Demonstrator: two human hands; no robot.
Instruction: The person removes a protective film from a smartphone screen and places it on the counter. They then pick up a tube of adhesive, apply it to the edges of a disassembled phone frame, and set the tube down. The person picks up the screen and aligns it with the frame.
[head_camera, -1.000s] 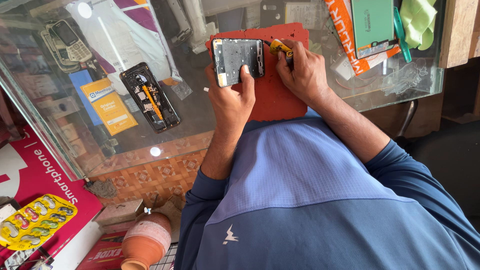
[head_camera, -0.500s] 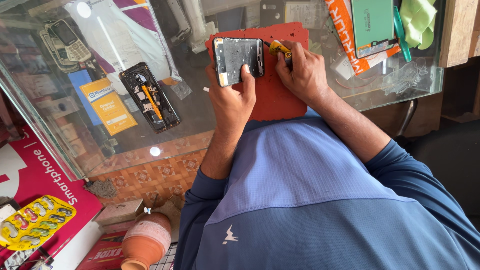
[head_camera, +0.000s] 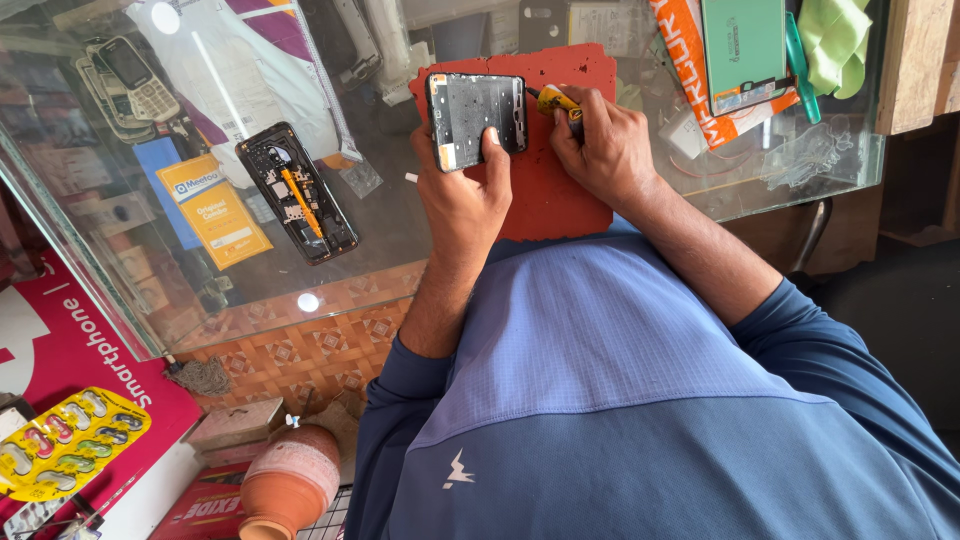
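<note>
My left hand (head_camera: 462, 190) grips an opened phone frame (head_camera: 476, 118), its bare grey inner side up, over a red work mat (head_camera: 560, 190) on the glass counter. The thumb presses on the frame's lower edge. My right hand (head_camera: 600, 150) is closed around a yellow-handled tool (head_camera: 553, 98), whose tip meets the frame's right edge. A second opened phone (head_camera: 296, 192) with an orange ribbon cable lies on the glass, well to the left of both hands.
The glass counter (head_camera: 400, 230) shows old handsets (head_camera: 125, 85) and an orange card (head_camera: 213, 208) under it. A green box (head_camera: 745, 50) and green cloth (head_camera: 835, 40) lie at the top right. Below left sit a clay pot (head_camera: 290, 485) and a yellow blister pack (head_camera: 65, 445).
Both hands hold nearly the same pose. The phone frame and tool have barely shifted.
</note>
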